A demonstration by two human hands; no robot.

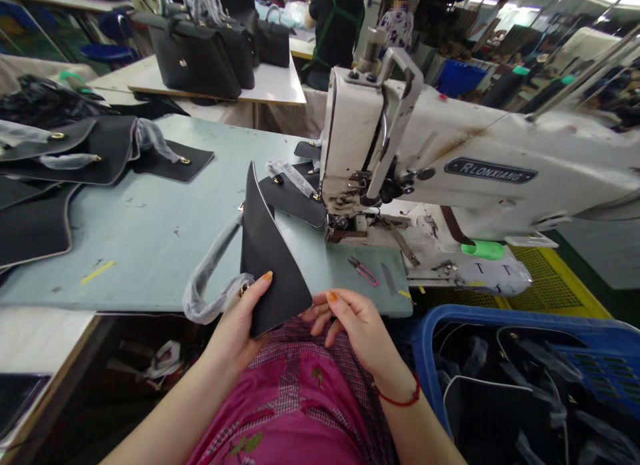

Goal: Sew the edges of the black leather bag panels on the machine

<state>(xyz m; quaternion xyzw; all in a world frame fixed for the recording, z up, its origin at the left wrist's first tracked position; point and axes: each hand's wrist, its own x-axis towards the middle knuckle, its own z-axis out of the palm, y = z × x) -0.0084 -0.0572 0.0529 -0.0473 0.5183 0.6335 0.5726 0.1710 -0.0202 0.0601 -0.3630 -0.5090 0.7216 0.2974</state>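
Observation:
My left hand [247,312] grips the lower left of a black leather panel [273,258], thumb on its face and fingers behind. The panel stands tilted over the front edge of the light-blue table, with a plastic-wrapped handle [200,298] looping out on its left. My right hand [345,315] is at the panel's lower right corner, fingers apart and slightly curled; whether a fingertip touches the corner is unclear. More black panels [295,198] with a wrapped strap lie behind it, beside the sewing machine [425,138].
Pink-handled thread snips [364,270] lie near the table's front edge. A blue basket [435,312] of black pieces stands at the right. Black panels [100,152] cover the table's left side. Finished black bags [200,58] stand on a white table behind, near a person in dark clothes.

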